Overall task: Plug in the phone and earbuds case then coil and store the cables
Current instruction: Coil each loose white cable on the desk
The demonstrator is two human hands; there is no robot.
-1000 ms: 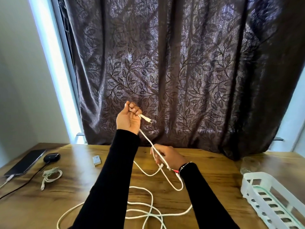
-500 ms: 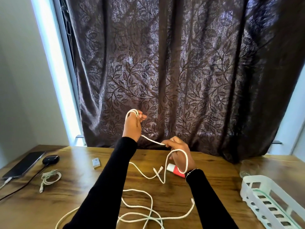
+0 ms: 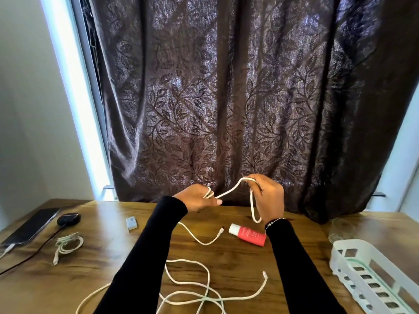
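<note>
My left hand (image 3: 196, 198) and my right hand (image 3: 269, 198) are raised above the wooden table (image 3: 238, 257), both closed on a white cable (image 3: 229, 191) stretched between them. A small loop sits around my left fingers, and a longer loop hangs from my right hand. More loose white cable (image 3: 192, 291) lies tangled on the table in front of me. At the far left a dark phone (image 3: 31, 226) has a white plug in its near end. Beside it the black earbuds case (image 3: 68, 218) has a dark cable attached. A coiled white cable (image 3: 68, 244) rests near them.
A white slotted plastic basket (image 3: 371, 277) stands at the right. A red and white tube (image 3: 248, 235) lies below my right hand, a small white adapter (image 3: 132, 223) left of centre. A clear glass (image 3: 340, 230) sits by the basket. A dark patterned curtain (image 3: 226, 98) hangs behind.
My left hand dropped from high to table-near height. My right hand rose, drawing the cable into a new loop. The red tube, hidden a second ago, is now uncovered.
</note>
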